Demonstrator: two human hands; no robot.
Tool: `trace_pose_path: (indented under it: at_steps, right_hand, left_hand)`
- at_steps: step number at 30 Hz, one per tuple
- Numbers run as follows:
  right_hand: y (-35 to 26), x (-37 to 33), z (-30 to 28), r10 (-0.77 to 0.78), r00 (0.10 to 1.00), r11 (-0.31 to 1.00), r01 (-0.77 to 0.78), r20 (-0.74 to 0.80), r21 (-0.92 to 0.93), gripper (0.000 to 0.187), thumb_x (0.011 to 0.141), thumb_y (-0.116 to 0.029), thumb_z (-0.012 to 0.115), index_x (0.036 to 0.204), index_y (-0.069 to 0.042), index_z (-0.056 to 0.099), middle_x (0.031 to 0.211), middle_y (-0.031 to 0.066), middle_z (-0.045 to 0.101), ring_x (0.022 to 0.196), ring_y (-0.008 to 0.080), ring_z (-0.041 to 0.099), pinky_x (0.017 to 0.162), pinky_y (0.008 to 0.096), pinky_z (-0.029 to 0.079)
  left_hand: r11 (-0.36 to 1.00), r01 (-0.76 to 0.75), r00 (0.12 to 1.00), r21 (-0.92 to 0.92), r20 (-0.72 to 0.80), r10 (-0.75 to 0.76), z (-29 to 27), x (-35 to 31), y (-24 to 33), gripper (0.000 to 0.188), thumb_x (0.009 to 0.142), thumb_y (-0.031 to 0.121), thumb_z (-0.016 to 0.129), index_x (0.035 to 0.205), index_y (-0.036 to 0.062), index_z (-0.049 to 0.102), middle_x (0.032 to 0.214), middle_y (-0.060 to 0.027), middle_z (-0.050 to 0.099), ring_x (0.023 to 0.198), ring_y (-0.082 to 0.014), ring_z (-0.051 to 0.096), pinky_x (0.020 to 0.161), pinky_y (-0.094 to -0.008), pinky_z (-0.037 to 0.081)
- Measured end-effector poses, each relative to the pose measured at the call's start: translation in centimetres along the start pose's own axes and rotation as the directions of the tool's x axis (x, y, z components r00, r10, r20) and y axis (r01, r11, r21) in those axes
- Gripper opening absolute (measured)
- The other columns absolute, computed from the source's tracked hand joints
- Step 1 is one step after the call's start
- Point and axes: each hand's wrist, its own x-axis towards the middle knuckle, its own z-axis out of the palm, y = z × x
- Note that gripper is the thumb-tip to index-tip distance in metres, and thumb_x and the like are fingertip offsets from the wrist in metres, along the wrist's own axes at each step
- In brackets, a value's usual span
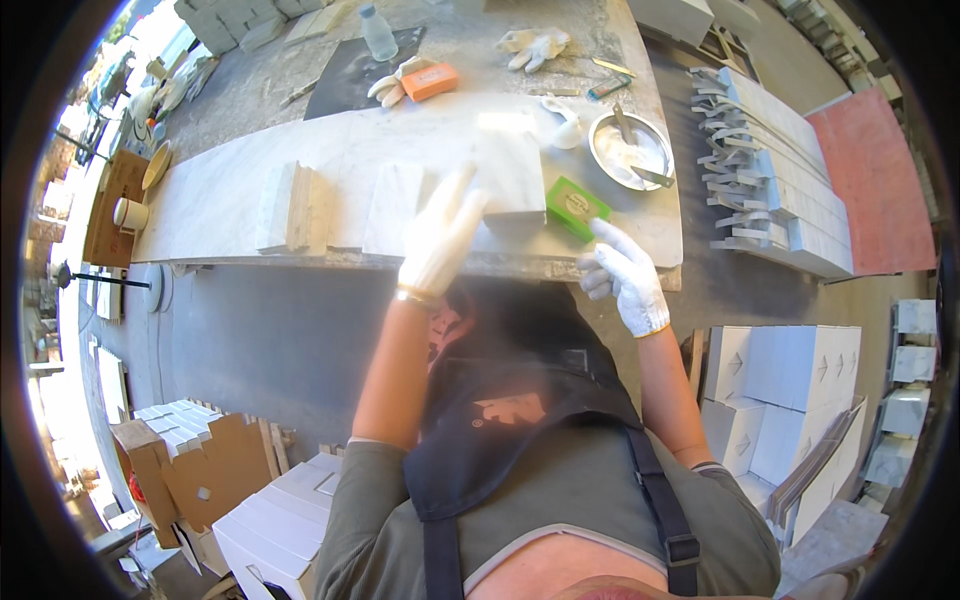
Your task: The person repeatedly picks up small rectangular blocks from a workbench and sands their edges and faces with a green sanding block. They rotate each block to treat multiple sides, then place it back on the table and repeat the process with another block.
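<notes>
Left hand [437, 240] straight-fingered, grasping nothing, beside pale block [512, 172]; right hand [630, 275] half-curled, empty, near green box [576, 208], presumably placed for easy reach.

Right glove [638, 287]: matt cloth | stone block [512, 170]: smooth | bowl [602, 141]: shiny metal

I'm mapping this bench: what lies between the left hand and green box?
The head view shows a pale block between the left hand and green box.

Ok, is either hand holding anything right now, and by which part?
Neither visibly holds anything. The left hand is open and blurred beside the white block; the right hand is by the green block, contact unclear.
</notes>
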Motion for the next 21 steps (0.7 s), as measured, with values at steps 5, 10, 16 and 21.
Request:
trace_pose_path:
  at_steps: [5,10,16,21]
  right_hand:
    - [-2.5,2.0,5.1,-0.178,0.977,0.97,0.194,0.114,-0.149,0.065,0.104,-0.023,0.064,0.161,-0.004,0.041,0.111,0.0152,0.073,0.08,0.0173,0.071,0.065,0.029,0.057]
    - [-2.1,2.7,7.1,-0.231,0.963,0.935,0.26,0.14,-0.242,0.061,0.104,-0.025,0.064,0.158,-0.003,0.046,0.114,0.0152,0.073,0.083,0.0187,0.072,0.066,0.0293,0.058]
    - [-1.3,1.6,5.2,-0.064,0.998,0.987,0.062,0.012,0.149,0.049,0.102,-0.039,0.065,0.133,-0.001,0.06,0.114,0.0159,0.075,0.082,0.0242,0.076,0.06,0.0318,0.059]
    - [-1.4,1.0,5.4,0.091,0.985,0.979,-0.115,0.147,0.167,0.042,0.101,-0.034,0.068,0.126,-0.001,0.061,0.099,0.0133,0.074,0.073,0.0205,0.072,0.059,0.0284,0.056]
  left_hand:
    - [0.993,-0.119,0.993,-0.017,-0.027,0.118,0.3,-0.2,-1.0,0.027,0.095,0.007,0.065,0.122,0.011,0.069,0.145,-0.0206,0.062,0.131,-0.0399,0.061,0.107,-0.0439,0.052]
    - [0.998,-0.016,0.994,-0.056,0.103,0.021,-0.5,-0.6,-1.0,0.055,0.102,0.029,0.067,0.15,0.0034,0.058,0.158,-0.0187,0.054,0.151,-0.0319,0.044,0.123,-0.0362,0.034]
    - [0.997,0.076,0.984,-0.025,0.165,-0.071,-0.7,-2.4,1.8,0.052,0.099,0.028,0.07,0.148,0.0123,0.062,0.165,-0.0259,0.041,0.153,-0.0354,0.042,0.119,-0.0361,0.039]
    - [0.961,0.196,0.977,-0.195,0.118,-0.176,-0.5,-3.9,4.3,0.051,0.097,0.027,0.07,0.143,0.004,0.064,0.157,-0.0336,0.046,0.144,-0.0428,0.049,0.119,-0.0445,0.04]
